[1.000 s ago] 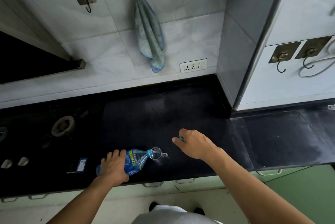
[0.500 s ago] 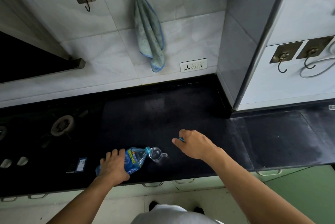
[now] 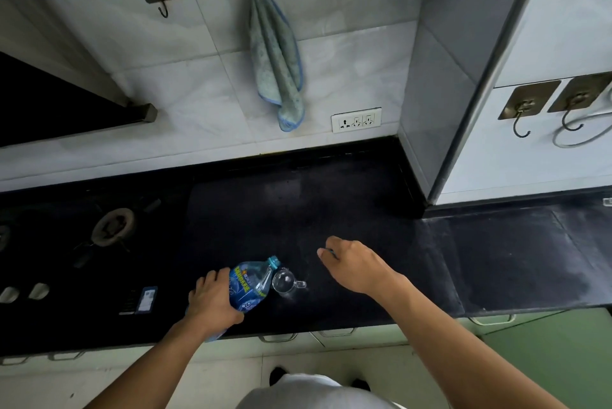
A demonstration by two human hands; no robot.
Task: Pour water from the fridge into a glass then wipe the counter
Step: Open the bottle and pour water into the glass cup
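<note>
Our left hand [image 3: 215,301] grips the tilted water bottle [image 3: 246,283], its neck over the glass [image 3: 284,283] on the desk [image 3: 331,203]; our right hand [image 3: 356,264] hovers curled, we cannot tell round what

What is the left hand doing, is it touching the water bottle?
Touching. The head view shows the left hand gripping the tilted water bottle, fingers curled round its body.

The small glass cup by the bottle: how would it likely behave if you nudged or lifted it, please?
The glass cup looks small and clear, so probably light and breakable. It stands upright on the smooth counter, so a nudge would likely slide it. Its side handle should stop it rolling.
</note>
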